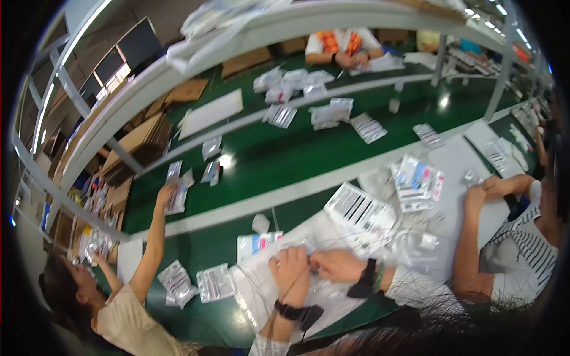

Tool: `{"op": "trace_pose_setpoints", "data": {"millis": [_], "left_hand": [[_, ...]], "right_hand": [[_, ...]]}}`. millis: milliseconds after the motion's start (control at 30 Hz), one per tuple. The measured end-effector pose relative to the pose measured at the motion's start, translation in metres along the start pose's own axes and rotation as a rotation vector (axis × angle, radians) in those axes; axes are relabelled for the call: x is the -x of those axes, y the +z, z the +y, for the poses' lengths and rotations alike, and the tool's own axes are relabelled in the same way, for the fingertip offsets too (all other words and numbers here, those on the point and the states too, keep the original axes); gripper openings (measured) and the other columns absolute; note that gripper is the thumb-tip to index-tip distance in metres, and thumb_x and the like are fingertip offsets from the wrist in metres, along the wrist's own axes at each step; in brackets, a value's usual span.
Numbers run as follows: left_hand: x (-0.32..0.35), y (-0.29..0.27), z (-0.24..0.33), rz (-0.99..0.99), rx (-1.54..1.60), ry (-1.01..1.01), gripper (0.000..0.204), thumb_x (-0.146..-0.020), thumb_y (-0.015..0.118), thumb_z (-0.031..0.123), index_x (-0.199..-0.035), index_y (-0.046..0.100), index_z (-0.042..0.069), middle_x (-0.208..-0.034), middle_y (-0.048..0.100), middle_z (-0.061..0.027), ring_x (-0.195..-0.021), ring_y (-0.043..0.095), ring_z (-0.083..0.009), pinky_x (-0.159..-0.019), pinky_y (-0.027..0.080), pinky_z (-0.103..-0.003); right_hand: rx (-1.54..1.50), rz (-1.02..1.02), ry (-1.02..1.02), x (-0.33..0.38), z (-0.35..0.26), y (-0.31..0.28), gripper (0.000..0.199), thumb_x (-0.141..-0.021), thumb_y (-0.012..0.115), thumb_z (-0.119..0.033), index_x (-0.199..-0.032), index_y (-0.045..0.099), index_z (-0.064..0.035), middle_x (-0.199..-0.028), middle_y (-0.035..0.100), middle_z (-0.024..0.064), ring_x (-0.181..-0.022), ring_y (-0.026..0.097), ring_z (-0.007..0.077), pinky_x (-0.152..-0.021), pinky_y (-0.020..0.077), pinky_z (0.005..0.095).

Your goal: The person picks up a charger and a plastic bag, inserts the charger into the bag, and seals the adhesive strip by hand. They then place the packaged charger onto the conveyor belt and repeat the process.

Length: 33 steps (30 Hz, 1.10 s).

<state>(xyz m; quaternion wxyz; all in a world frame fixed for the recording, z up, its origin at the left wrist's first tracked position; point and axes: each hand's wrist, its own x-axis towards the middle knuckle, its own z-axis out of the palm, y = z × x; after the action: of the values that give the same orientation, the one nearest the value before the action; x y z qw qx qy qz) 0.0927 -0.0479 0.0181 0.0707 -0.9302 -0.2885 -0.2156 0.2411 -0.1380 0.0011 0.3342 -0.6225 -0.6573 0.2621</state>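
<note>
- I see left hand (291, 274) and right hand (338, 265) close together, fingers curled; I can't tell on what.
- Translucent white plastic sheet (255, 283) lies beneath, edge toward eight o'clock.
- White black-striped packet (359, 210) crowds one o'clock.
- Long grey rail (297, 192) bounds twelve o'clock; green tabletop (267, 160) stretches beyond.

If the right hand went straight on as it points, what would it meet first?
The right hand would most likely meet the left hand first; they look close enough that they may already touch.

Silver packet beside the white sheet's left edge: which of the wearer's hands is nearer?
Left. The left hand is right of the silver packet; the right hand is farther right.
</note>
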Motion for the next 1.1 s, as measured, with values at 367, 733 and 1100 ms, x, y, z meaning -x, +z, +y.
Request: {"op": "trace_pose_setpoints", "data": {"millis": [367,733,1100], "left_hand": [[0.014,0.007,-0.011,-0.106,0.245,-0.062,0.027,-0.08,0.065,0.013,-0.107,0.059,0.009,-0.101,0.058,-0.0091,-0.096,0.059,-0.0291,-0.083,0.045,-0.044],[0.071,-0.007,-0.06,-0.249,0.578,0.21,0.058,-0.083,0.073,0.012,-0.137,0.056,0.005,-0.139,0.057,-0.0142,-0.126,0.055,-0.0358,-0.106,0.045,-0.042],[0.073,-0.012,-0.069,-0.377,0.364,0.226,0.063,-0.087,0.068,0.038,-0.145,0.054,0.018,-0.154,0.047,-0.0005,-0.143,0.039,-0.0285,-0.116,0.031,-0.05]], "right_hand": [[0.13,-0.042,-0.017,0.006,0.003,0.003,0.025,-0.088,0.061,-0.015,-0.112,0.059,-0.0127,-0.105,0.067,0.0094,-0.093,0.066,0.0352,-0.075,0.0522,0.0483],[0.503,-0.076,-0.311,0.04,0.018,-0.02,0.055,-0.095,0.063,-0.04,-0.146,0.053,-0.0205,-0.156,0.045,-0.0062,-0.148,0.036,0.0163,-0.119,0.0294,0.0462],[0.566,-0.051,-0.228,0.031,0.003,-0.034,0.045,-0.096,0.063,-0.039,-0.137,0.062,-0.02,-0.148,0.055,-0.0056,-0.144,0.041,0.0174,-0.118,0.0298,0.046]]}}
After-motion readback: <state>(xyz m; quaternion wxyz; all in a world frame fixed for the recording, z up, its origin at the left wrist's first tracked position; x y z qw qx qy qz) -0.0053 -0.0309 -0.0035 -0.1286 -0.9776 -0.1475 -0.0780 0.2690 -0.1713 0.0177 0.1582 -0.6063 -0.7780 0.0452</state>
